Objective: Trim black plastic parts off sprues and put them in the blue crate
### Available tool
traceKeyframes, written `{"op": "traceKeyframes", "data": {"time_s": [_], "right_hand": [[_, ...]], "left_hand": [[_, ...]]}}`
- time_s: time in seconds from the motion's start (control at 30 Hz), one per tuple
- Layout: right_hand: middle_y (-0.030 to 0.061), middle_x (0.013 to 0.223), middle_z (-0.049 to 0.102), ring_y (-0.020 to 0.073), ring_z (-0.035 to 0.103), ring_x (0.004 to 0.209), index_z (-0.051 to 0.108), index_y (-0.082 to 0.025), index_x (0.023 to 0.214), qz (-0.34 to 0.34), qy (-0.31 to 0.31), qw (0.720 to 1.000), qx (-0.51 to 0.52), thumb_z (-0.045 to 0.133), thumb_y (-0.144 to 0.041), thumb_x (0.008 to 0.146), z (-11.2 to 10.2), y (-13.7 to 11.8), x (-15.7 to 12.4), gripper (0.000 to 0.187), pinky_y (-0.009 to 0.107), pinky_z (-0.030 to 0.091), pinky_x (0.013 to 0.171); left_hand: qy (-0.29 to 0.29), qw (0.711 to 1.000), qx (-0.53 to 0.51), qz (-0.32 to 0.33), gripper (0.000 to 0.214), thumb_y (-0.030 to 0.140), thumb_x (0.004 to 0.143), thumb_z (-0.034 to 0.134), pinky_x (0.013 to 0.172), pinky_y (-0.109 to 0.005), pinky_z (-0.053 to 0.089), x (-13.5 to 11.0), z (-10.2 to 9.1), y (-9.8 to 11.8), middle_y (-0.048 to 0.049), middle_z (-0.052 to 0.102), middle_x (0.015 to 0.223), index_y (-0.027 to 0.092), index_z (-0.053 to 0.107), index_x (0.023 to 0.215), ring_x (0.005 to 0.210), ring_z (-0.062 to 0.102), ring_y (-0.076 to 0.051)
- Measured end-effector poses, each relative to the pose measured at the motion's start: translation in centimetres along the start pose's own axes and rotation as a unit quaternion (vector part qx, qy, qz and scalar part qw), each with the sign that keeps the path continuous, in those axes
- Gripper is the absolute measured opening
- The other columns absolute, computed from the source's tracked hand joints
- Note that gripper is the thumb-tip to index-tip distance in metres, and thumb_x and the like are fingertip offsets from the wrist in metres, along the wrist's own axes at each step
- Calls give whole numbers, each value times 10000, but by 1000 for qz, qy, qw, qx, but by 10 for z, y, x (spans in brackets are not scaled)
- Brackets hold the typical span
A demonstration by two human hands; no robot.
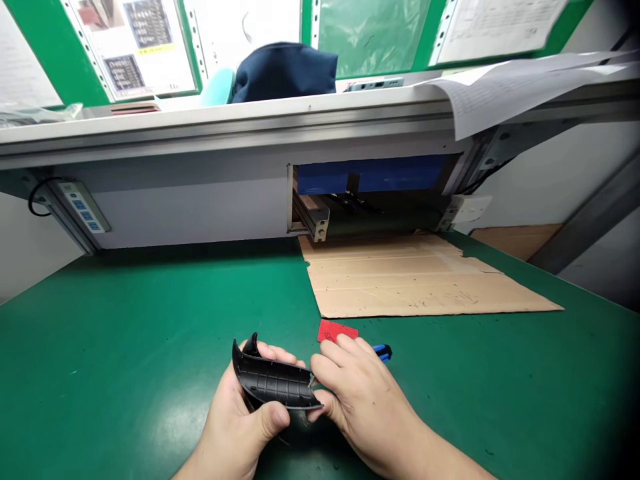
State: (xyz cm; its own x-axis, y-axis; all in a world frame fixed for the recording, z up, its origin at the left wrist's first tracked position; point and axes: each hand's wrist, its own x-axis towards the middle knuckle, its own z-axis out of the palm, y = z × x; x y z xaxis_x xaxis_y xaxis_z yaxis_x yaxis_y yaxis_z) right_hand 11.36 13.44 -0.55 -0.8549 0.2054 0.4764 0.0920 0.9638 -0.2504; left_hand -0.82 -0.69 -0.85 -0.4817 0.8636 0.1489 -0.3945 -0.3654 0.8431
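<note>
My left hand [240, 417] is closed round a curved black plastic part [273, 381] with ribs on its inner face, thumb pressed on its near edge. My right hand [357, 393] is closed too, its fingertips pinching the right end of that black part. A tool with a blue and black tip [383, 351] sticks out from behind my right hand's fingers; whether that hand holds it I cannot tell. A small red card [337, 331] lies on the green mat just beyond my right hand.
A flat sheet of brown cardboard [420, 280] lies on the green table [125, 333] beyond the hands, below an opening in the grey back panel. A shelf above carries a dark blue cloth [285, 70] and overhanging paper [505, 90]. A power strip [83, 205] hangs at left.
</note>
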Motion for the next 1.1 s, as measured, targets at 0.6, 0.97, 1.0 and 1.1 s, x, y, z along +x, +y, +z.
{"op": "traceKeyframes", "data": {"time_s": [0.6, 0.97, 1.0, 1.1], "right_hand": [[35, 838, 488, 213, 432, 747, 499, -193, 848, 68, 33, 966, 249, 230, -819, 870, 4, -6, -2, 682, 315, 335, 687], [-28, 615, 383, 124, 365, 563, 377, -174, 644, -6, -114, 904, 412, 325, -772, 906, -6, 7, 5, 655, 231, 259, 534], [-37, 584, 363, 113, 343, 537, 366, -172, 625, -11, -130, 888, 441, 359, -773, 896, -9, 9, 6, 660, 227, 247, 517], [-54, 536, 322, 99, 295, 509, 340, -168, 584, -6, -76, 891, 449, 478, -783, 836, -14, 9, 6, 679, 226, 214, 496]], "left_hand": [[42, 997, -63, 3, 462, 327, 646, 862, 913, -400, 486, -3, 12, 0, -75, 595, 1031, 224, 581, 998, 1058, 582, -296], [36, 997, -62, 22, 454, 315, 638, 870, 889, -370, 505, -1, 12, -1, -53, 612, 1008, 226, 584, 979, 1028, 609, -271], [38, 997, -61, 29, 453, 311, 631, 875, 888, -366, 506, -1, 13, -1, -51, 615, 1004, 225, 585, 969, 1028, 611, -270], [60, 996, -55, 41, 473, 307, 613, 887, 903, -370, 499, 1, 14, -1, -50, 623, 1014, 226, 580, 964, 1043, 609, -277]]}}
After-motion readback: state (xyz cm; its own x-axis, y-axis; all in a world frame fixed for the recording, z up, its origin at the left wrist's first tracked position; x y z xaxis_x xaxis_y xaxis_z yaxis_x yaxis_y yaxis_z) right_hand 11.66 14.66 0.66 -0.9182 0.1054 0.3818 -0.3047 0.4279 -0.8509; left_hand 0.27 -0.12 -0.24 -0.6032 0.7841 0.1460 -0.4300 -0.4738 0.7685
